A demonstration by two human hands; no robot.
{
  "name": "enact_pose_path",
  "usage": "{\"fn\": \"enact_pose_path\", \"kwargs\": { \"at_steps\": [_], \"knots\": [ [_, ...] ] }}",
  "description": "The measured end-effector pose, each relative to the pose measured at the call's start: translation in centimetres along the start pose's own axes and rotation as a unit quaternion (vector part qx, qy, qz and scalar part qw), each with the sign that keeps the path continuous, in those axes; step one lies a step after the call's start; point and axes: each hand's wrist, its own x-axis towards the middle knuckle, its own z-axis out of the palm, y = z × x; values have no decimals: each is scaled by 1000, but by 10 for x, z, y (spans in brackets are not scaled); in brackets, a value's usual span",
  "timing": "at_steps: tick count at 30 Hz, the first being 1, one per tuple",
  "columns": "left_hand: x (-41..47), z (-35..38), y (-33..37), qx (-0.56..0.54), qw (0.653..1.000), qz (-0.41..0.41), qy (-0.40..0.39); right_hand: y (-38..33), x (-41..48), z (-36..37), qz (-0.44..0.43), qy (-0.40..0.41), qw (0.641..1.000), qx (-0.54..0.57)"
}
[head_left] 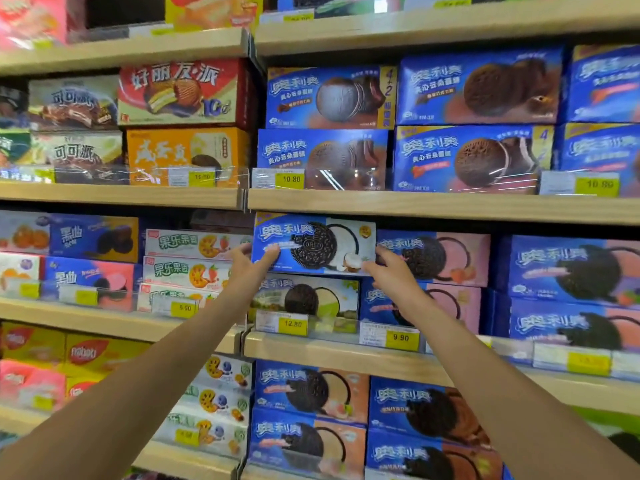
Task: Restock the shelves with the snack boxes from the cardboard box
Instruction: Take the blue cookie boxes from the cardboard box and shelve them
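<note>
Head cam view: both arms are reaching up toward the middle of the frame, and both hands are holding the same snack box (313,242), a blue one with a big black sandwich cookie and a white swirl on the front. The left hand (249,263) is gripping the box's left end, thumb lying across the front and the fingers tucked round the edge. The right hand (391,271) is pinching the lower right corner, fingers curled against the side. The box is sitting level in the slot just under the wooden shelf board (346,206), right on top of a green-accented cookie box (308,299). Can't tell if its weight is resting on that one or on the hands. Pink-and-blue cookie boxes (436,258) are stacked just beside it to the right, and fruit biscuit boxes (194,244) just to the left. Yellow price tags reading 12.80 (292,323) and 9.90 (401,338) are hanging along the shelf edge (346,351) below centre.
</note>
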Motion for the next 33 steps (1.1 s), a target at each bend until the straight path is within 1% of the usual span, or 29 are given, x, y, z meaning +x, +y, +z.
{"fn": "enact_pose_path", "kwargs": {
  "at_steps": [4,5,7,9,11,14,16,18,20,22,23,25,27,29,30,31,33],
  "knots": [
    [11,-9,-5,102,993,60,-30,4,2,2,-20,-5,1000,18],
    [13,-8,-8,137,987,76,-26,5,2,2,-29,-9,999,23],
    [16,-3,-12,235,967,100,18,6,3,6,-36,-11,999,23],
    [17,3,-14,315,941,106,69,6,3,11,-42,1,999,6],
    [16,8,-10,350,926,112,93,7,5,13,-47,20,998,-26],
    [17,13,-6,406,902,106,101,8,8,16,-45,28,998,-35],
    [18,17,-5,415,900,102,89,11,10,18,-60,31,997,-42],
    [16,23,-5,378,919,94,56,15,14,20,-82,30,994,-66],
    [10,35,-7,333,938,95,17,22,16,23,-95,12,991,-96],
    [2,50,-9,332,937,106,-19,31,18,24,-108,3,987,-122],
    [0,57,-8,356,928,111,-31,34,18,24,-120,4,983,-139],
    [2,68,-7,418,901,114,-29,38,18,21,-156,16,968,-196],
    [4,74,-4,459,882,106,-9,38,16,18,-197,40,938,-284],
    [9,78,-4,474,875,93,-13,38,14,16,-246,50,900,-357],
    [10,79,-4,477,874,88,-24,38,13,16,-266,42,884,-383],
    [12,80,-6,480,873,86,-34,39,14,15,-273,31,874,-400],
    [13,81,-9,490,865,95,-43,41,17,16,-261,7,868,-421]
  ]
}}
